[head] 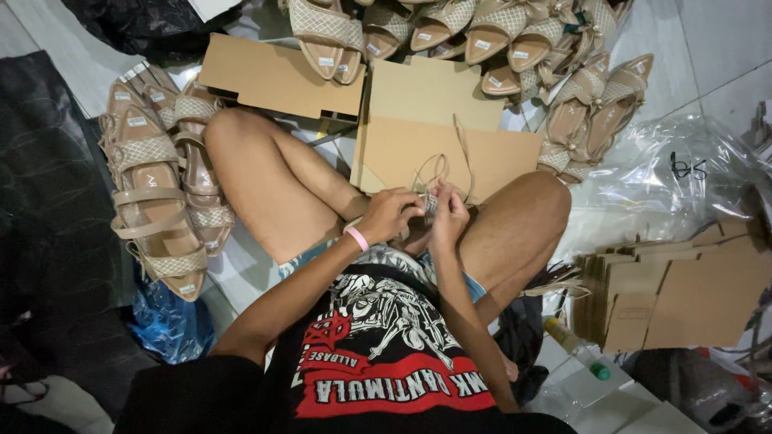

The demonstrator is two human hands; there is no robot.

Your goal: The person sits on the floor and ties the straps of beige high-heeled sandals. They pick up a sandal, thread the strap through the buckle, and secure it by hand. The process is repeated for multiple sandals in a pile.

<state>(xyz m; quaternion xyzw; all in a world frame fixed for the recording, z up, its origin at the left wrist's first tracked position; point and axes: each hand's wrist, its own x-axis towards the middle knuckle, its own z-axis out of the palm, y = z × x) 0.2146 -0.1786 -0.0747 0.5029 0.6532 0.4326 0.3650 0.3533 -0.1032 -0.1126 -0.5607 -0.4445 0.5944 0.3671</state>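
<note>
Beige sandals (157, 201) left, flat cardboard stack (675, 297) right, plastic bags (675, 177).

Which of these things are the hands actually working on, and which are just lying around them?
In hand:
- left hand and right hand, both pinching a small woven beige sandal piece
- thin beige straps looping up from it
- flat brown cardboard sheet beneath

Lying about:
- beige woven-strap sandals at the left
- heap of matching sandals ahead
- stack of folded cardboard
- clear plastic bag
- green-capped bottle
</note>
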